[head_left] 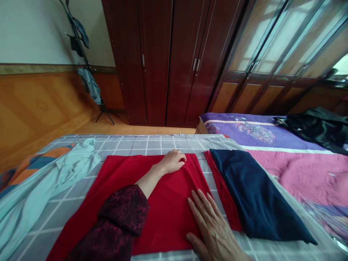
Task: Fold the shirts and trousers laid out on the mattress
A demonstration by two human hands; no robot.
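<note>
A red cloth (160,206) lies spread out in front of me, its far edge fairly straight. Over its upper right part, my left hand (174,161) has its fingers curled together, pinching the fabric, with small creases running from it. My right hand (212,228) rests flat on the cloth's near right side, fingers stretched out and holding nothing. Just to the right lies a folded dark blue garment (255,195), partly on top of a folded red garment (221,188). A dark patterned sleeve covers my left forearm.
Under the clothes is a grey checked bedsheet (160,143). At left lie a pale mint garment (62,174) and an orange and blue cloth (40,163). A purple and pink bed cover (293,170) bears dark clothing (320,127). Behind stand a dark red wardrobe (154,72) and coat stand (78,40).
</note>
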